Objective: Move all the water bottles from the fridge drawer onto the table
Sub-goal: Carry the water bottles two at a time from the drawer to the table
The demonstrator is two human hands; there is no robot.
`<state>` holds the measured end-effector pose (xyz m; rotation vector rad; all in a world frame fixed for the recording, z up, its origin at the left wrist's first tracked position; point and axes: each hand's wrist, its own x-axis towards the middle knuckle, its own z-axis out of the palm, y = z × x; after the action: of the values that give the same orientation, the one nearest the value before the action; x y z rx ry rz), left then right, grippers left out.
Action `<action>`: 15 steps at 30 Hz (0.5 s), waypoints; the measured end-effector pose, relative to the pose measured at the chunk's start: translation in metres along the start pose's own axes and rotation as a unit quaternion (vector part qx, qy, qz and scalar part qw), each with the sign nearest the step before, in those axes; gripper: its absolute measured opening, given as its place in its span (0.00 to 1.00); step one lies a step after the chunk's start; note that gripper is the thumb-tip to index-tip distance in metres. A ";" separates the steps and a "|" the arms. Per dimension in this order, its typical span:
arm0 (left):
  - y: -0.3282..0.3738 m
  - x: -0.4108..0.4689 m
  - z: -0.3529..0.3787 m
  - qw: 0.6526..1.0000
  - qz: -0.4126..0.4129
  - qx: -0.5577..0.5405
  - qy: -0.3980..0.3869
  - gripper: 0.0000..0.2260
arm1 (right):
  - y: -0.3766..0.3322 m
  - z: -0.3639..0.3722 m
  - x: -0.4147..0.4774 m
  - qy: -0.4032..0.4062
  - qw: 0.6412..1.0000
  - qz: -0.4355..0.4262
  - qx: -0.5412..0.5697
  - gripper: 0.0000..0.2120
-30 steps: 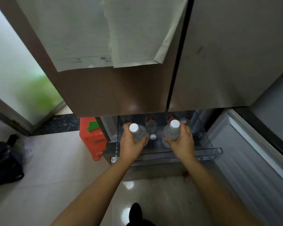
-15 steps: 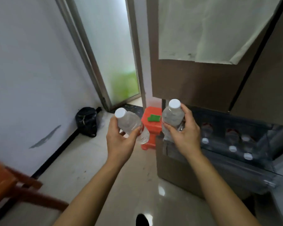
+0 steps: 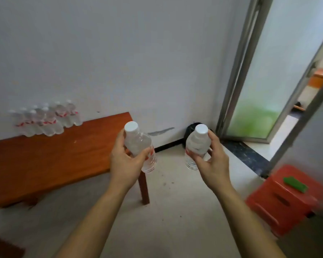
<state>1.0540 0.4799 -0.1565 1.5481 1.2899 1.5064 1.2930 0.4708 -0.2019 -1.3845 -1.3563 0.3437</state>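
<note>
My left hand [image 3: 126, 163] grips a clear water bottle [image 3: 138, 144] with a white cap and a red label. In my right hand [image 3: 213, 164] is a second bottle of the same kind [image 3: 197, 144], held upright. Both bottles hang in the air over the floor, just right of the wooden table [image 3: 45, 157]. Several water bottles [image 3: 45, 120] stand in a cluster at the table's back left, against the wall. The fridge drawer is out of view.
A red plastic stool [image 3: 285, 200] with a green item [image 3: 295, 184] on top stands at the lower right. A black bag [image 3: 189, 131] lies in the corner beside a frosted glass door [image 3: 259, 86]. The table leg [image 3: 144, 189] stands between my arms.
The view has swung left from the fridge to the wall and table. Both hands carried their bottles out of the drawer and across; the table and its bottles came into view.
</note>
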 end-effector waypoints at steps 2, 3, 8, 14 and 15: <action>-0.018 0.019 -0.065 0.999 -0.012 0.027 0.041 0.36 | -0.030 0.075 0.008 -0.048 0.998 -0.016 0.028 0.37; -0.027 0.028 -0.094 0.997 -0.016 0.037 0.059 0.36 | -0.044 0.108 0.012 -0.070 0.996 -0.021 0.043 0.37; -0.061 0.058 -0.221 0.985 -0.038 0.088 0.144 0.34 | -0.104 0.248 0.020 -0.165 0.981 -0.035 0.099 0.38; -0.113 0.097 -0.317 0.965 -0.062 0.133 0.217 0.34 | -0.133 0.382 0.038 -0.238 0.961 -0.072 0.124 0.38; -0.123 0.106 -0.328 0.962 -0.068 0.138 0.224 0.34 | -0.134 0.404 0.043 -0.247 0.957 -0.077 0.127 0.38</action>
<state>0.6963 0.5542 -0.1778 1.2806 1.8923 1.7035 0.9117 0.6644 -0.2120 -1.0035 -1.7442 0.7698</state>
